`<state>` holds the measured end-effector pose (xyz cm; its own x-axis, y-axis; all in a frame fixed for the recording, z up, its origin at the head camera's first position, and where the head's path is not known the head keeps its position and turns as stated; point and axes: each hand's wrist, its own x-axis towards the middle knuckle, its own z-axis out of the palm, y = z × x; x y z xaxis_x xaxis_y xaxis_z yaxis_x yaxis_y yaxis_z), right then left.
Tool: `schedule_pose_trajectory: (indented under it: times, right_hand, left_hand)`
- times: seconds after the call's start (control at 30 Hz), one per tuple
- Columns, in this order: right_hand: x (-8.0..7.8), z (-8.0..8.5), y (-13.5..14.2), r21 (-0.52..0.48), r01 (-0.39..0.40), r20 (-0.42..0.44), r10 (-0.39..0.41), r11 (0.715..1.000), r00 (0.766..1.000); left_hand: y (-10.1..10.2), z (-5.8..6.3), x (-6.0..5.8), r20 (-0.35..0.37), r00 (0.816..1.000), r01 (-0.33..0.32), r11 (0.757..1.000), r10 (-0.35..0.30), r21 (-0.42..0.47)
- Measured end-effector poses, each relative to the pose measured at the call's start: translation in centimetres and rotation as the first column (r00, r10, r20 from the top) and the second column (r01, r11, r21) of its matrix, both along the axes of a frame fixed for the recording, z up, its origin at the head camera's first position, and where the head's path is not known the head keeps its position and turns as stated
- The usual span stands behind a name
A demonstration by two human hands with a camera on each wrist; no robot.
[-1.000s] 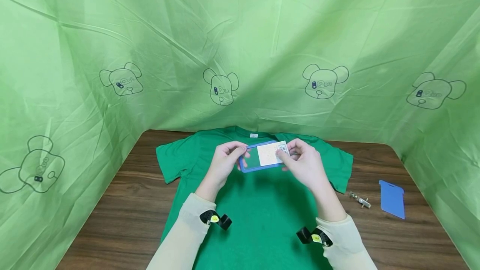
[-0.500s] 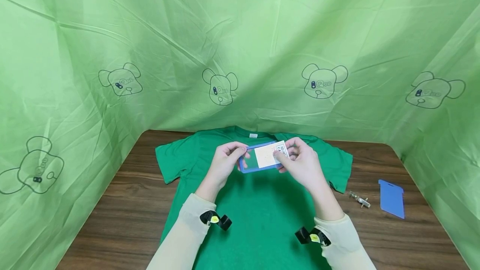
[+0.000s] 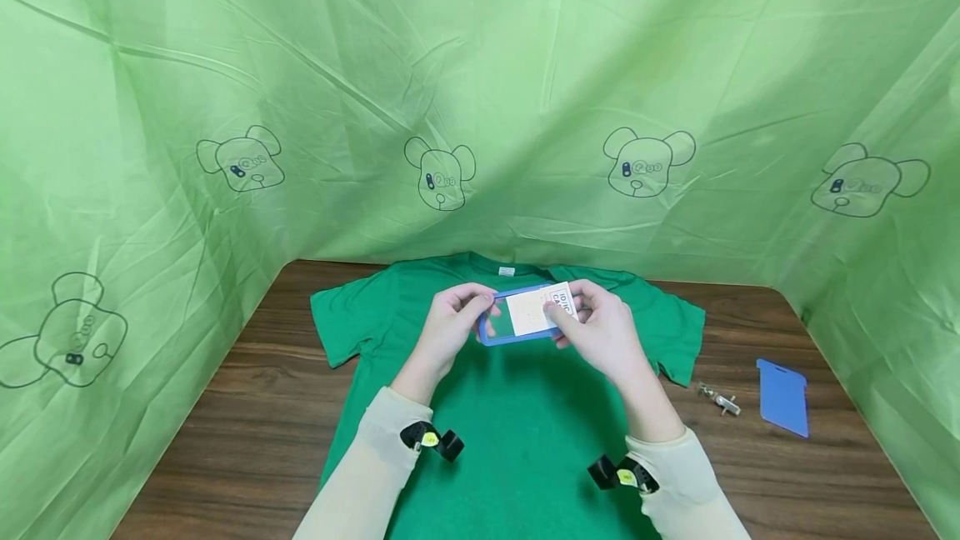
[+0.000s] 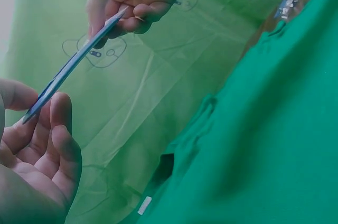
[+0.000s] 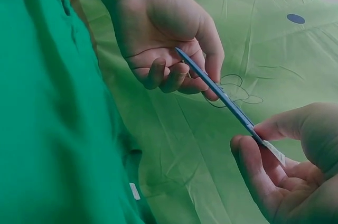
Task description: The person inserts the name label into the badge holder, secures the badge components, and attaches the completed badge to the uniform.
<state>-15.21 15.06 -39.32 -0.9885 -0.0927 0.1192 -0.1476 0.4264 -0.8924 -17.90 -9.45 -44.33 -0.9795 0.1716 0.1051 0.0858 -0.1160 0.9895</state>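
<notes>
A clear card holder with a blue frame [image 3: 517, 338] is held up above the green T-shirt [image 3: 487, 423]. My left hand [image 3: 452, 319] pinches its left end between thumb and fingers. A white ID card [image 3: 527, 312] with printed letters at its right end lies partly in the holder, its right end sticking out past the frame. My right hand [image 3: 600, 323] pinches that end, thumb on the card's face and fingers beneath. Seen edge-on in the right wrist view, the holder [image 5: 222, 94] shows the card's pale tip [image 5: 274, 152] beyond its end.
The T-shirt is spread on a brown wooden table [image 3: 247, 407]. To its right lie a metal clip with a clear strap [image 3: 720, 400] and a flat blue plastic panel [image 3: 783, 398]. A green printed cloth [image 3: 525, 107] hangs behind and at both sides.
The card has slid a little to the left within the blue-framed holder, and my right hand has moved slightly left with it. My left hand keeps its grip in place.
</notes>
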Motion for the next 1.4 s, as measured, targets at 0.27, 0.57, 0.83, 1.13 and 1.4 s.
schedule_pose_trajectory:
  times: [0.27, 0.57, 0.83, 1.13, 1.4]
  right_hand:
    - [0.06, -0.05, -0.1, -0.006, -0.003, 0.01, 0.003, 1.0, 1.0]
    - [-0.02, -0.21, -0.32, 0.016, -0.001, 0.017, 0.001, 1.0, 1.0]
    - [0.01, -0.1, -0.24, 0.046, -0.016, 0.017, 0.015, 0.999, 1.0]
    - [-0.08, 0.1, -0.01, 0.024, -0.055, 0.07, 0.053, 0.998, 0.996]
    - [-0.22, 0.04, -0.01, -0.021, -0.069, 0.095, 0.071, 0.997, 0.993]
  left_hand:
    - [0.21, -0.21, -0.26, 0.044, 0.998, 0.034, 0.999, -0.033, -0.02]
    - [0.35, -0.09, -0.17, 0.043, 0.998, 0.057, 0.997, -0.055, -0.043]
    - [0.34, -0.22, -0.2, 0.02, 0.997, 0.072, 0.997, -0.071, -0.021]
    - [0.39, -0.47, -0.43, -0.002, 0.996, 0.091, 0.995, -0.091, 0.03]
    - [0.32, -0.31, -0.29, -0.029, 0.998, 0.052, 0.999, -0.051, 0.005]
